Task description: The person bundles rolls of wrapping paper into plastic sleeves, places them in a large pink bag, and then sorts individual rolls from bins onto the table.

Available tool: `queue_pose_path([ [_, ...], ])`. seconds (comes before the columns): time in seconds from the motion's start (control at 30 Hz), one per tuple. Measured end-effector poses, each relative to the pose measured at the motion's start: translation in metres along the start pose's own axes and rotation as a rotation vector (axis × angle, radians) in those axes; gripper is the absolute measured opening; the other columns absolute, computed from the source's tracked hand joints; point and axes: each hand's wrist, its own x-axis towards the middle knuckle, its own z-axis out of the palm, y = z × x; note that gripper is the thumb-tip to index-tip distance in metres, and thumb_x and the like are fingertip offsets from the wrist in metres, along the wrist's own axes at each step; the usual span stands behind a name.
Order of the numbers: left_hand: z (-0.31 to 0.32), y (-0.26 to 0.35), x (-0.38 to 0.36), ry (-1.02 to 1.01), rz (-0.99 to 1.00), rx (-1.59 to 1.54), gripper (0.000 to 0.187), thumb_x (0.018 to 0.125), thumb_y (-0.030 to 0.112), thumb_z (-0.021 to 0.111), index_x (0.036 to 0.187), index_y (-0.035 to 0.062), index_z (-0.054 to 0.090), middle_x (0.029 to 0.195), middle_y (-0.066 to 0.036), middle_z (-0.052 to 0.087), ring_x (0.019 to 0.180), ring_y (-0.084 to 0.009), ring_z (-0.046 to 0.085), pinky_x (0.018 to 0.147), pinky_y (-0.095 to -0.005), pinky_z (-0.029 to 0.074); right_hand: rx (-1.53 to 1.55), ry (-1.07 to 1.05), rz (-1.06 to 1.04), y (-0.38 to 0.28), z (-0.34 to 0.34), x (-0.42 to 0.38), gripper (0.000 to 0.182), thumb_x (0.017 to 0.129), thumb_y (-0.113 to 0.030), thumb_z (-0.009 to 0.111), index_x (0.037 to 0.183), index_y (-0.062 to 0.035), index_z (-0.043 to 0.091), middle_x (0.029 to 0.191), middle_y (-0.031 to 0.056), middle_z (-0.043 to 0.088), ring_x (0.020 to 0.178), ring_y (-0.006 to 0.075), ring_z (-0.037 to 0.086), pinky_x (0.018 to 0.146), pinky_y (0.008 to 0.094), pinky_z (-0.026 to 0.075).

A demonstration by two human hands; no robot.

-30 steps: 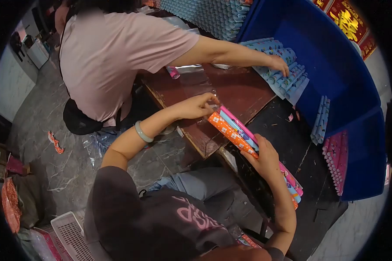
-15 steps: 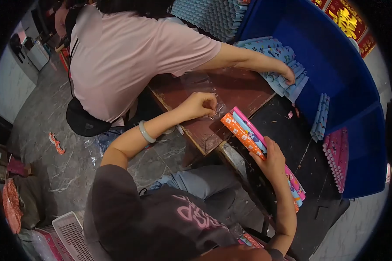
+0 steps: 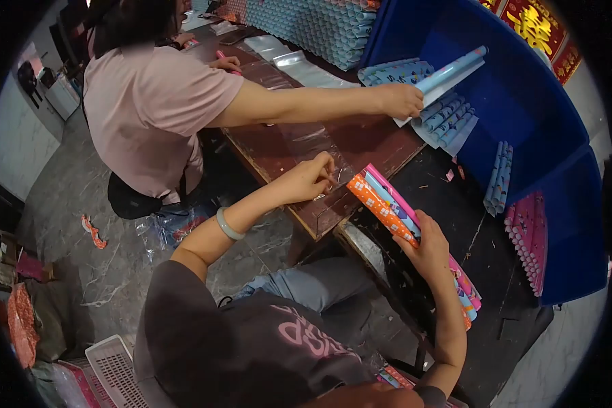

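Note:
My right hand is wrapped around a bundle of paper rolls, with orange, light blue and pink rolls side by side. The bundle slants over the black tabletop, its upper end near the brown table's corner. My left hand, with a pale bangle on its wrist, is curled in a pinch at the edge of a clear plastic sleeve. That sleeve lies on the brown table, just short of the bundle's upper end. The fingertips partly hide the pinched edge.
A co-worker in a pink shirt reaches across with a light blue roll. Blue bins hold blue rolls and pink rolls. Stacked rolls stand behind. A white basket is on the floor.
The co-worker has leaned back to the left and lifted a light blue roll from the pile. My hands and the bundle have barely shifted.

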Motion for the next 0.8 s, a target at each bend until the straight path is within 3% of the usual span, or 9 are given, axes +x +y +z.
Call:
queue_pose_path([
  [0.1, -0.001, -0.001, -0.001, 0.016, 0.034, -0.143, 0.017, 0.077, -0.003, 0.056, 0.086, 0.002, 0.043, 0.071, -0.014, 0.063, 0.069, -0.0219, 0.065, 0.06, -0.0309, 0.048, 0.028, -0.038, 0.031, -0.001, 0.001, 0.0, 0.062, 0.07, -0.029, 0.074, 0.116, 0.0005, 0.046, 0.11, 0.0196, 0.055, 0.1, 0.0352, 0.055, 0.083, 0.0388, 0.046],
  [0.17, 0.001, -0.007, 0.0, -0.024, 0.125, 0.077, 0.013, 0.072, -0.005, 0.058, 0.076, -0.0004, 0.046, 0.071, -0.014, 0.063, 0.072, -0.0212, 0.065, 0.062, -0.0304, 0.048, 0.02, -0.012, 0.008, -0.003, 0.001, 0.001, 0.062, 0.069, -0.03, 0.074, 0.116, 0.0005, 0.046, 0.107, 0.0192, 0.056, 0.097, 0.0349, 0.055, 0.08, 0.0395, 0.046],
  [0.23, 0.006, -0.01, -0.001, 0.011, 0.047, 0.022, 0.009, 0.067, -0.003, 0.062, 0.07, -0.0025, 0.054, 0.071, -0.014, 0.062, 0.073, -0.0238, 0.064, 0.064, -0.0315, 0.048, 0.009, 0.014, -0.011, -0.007, -0.002, 0.003, 0.062, 0.069, -0.031, 0.074, 0.115, 0.0006, 0.047, 0.104, 0.0189, 0.057, 0.094, 0.0346, 0.056, 0.077, 0.0402, 0.047],
  [0.3, 0.011, -0.016, 0.0, 0.064, 0.278, 0.24, 0.012, 0.067, 0.001, 0.065, 0.077, -0.0013, 0.061, 0.072, -0.016, 0.061, 0.072, -0.0283, 0.062, 0.064, -0.0339, 0.048, 0.052, -0.02, -0.05, -0.011, -0.007, 0.005, 0.062, 0.069, -0.031, 0.074, 0.114, 0.0008, 0.046, 0.104, 0.019, 0.057, 0.093, 0.035, 0.056, 0.078, 0.0405, 0.046],
  [0.33, 0.013, -0.017, 0.002, 0.048, 0.254, 0.202, 0.017, 0.066, 0.006, 0.068, 0.08, -0.0003, 0.064, 0.074, -0.017, 0.06, 0.07, -0.0326, 0.059, 0.064, -0.0371, 0.047, 0.084, -0.055, -0.048, -0.014, -0.01, 0.005, 0.062, 0.07, -0.031, 0.074, 0.114, 0.0009, 0.046, 0.104, 0.0191, 0.057, 0.093, 0.0352, 0.056, 0.078, 0.0408, 0.046],
  [0.43, 0.019, -0.015, 0.011, 0.013, 0.176, 0.206, 0.02, 0.069, 0.005, 0.067, 0.089, 0.0009, 0.064, 0.082, -0.017, 0.062, 0.078, -0.0317, 0.061, 0.068, -0.0349, 0.048, 0.135, -0.135, -0.062, -0.018, -0.015, 0.006, 0.061, 0.071, -0.033, 0.072, 0.115, 0.0011, 0.046, 0.104, 0.0195, 0.056, 0.093, 0.0355, 0.055, 0.078, 0.041, 0.046],
  [0.6, 0.024, -0.014, 0.016, -0.009, 0.197, 0.243, 0.031, 0.068, 0.009, 0.069, 0.098, 0.0023, 0.063, 0.089, -0.017, 0.062, 0.087, -0.0327, 0.06, 0.073, -0.036, 0.048, 0.151, -0.176, -0.056, -0.012, -0.005, 0.006, 0.059, 0.073, -0.036, 0.07, 0.113, 0.0016, 0.047, 0.102, 0.0195, 0.057, 0.094, 0.0351, 0.055, 0.079, 0.0403, 0.045],
  [0.67, 0.024, -0.017, 0.014, 0.063, 0.272, 0.202, 0.038, 0.069, 0.01, 0.07, 0.104, 0.0021, 0.061, 0.097, -0.016, 0.062, 0.095, -0.0314, 0.059, 0.081, -0.0361, 0.047, 0.151, -0.197, -0.051, -0.012, -0.004, 0.008, 0.059, 0.073, -0.036, 0.069, 0.112, 0.0018, 0.048, 0.102, 0.0193, 0.057, 0.094, 0.0348, 0.054, 0.079, 0.0401, 0.045],
  [0.8, 0.023, -0.021, 0.01, 0.013, 0.291, 0.201, 0.048, 0.068, 0.009, 0.071, 0.113, 0.0012, 0.056, 0.109, -0.016, 0.059, 0.104, -0.0306, 0.056, 0.088, -0.0359, 0.044, 0.157, -0.216, -0.056, -0.005, 0.001, 0.009, 0.058, 0.074, -0.037, 0.068, 0.112, 0.0021, 0.049, 0.1, 0.0187, 0.057, 0.094, 0.034, 0.053, 0.079, 0.04, 0.045],
])
